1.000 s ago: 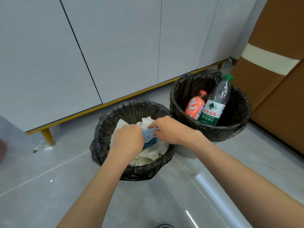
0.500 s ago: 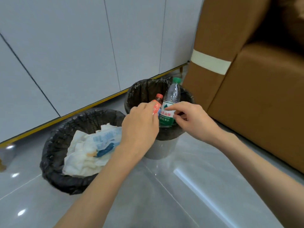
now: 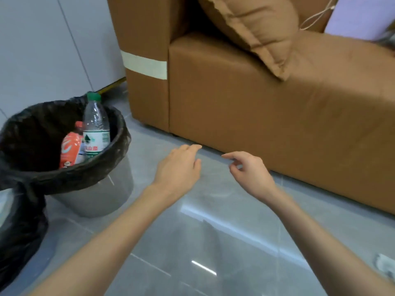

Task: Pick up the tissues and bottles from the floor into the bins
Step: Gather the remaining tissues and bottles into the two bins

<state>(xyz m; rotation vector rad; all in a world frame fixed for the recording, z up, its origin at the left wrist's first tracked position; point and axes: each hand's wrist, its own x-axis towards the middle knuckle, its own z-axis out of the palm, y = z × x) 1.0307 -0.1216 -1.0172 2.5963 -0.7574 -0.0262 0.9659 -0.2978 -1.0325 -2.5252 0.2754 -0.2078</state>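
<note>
Two bottles (image 3: 96, 124) stood in the bin (image 3: 119, 133); my left hand (image 3: 178, 167) and right hand (image 3: 249, 169) hung loose, empty; one tissue (image 3: 384, 264) remained on the floor (image 3: 213, 242).

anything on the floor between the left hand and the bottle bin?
Nothing. In the head view, only bare grey tile separates the left hand from the bottle bin; the hand is open and empty.

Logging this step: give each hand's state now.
Left hand: open, empty.
Right hand: open, fingers loosely curled, empty.
</note>
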